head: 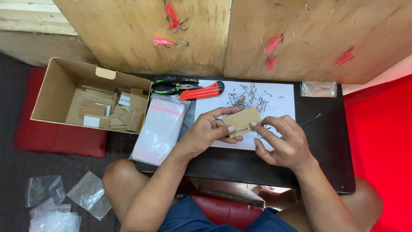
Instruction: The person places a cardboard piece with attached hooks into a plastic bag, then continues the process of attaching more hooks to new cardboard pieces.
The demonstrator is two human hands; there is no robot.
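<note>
Bench [326, 146], black, carries white paper [283, 96] before plywood boards [141, 25]; above that paper both hands, left [206, 131] and right [285, 141], pinch a cardboard card [241, 119], long axis tilted up rightward, hook [242, 129] at its lower edge

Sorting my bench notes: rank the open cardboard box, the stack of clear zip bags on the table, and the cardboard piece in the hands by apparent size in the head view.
1. Open brown cardboard box
2. Stack of clear zip bags
3. Small tan cardboard piece

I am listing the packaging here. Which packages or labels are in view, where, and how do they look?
Box: left, open brown cardboard holding cards.
Zip bags: beside box, clear, red strip.
Small bag: table's far right, clear.
Loose bags: floor, lower left, clear.
Card: in both hands, brown.
</note>
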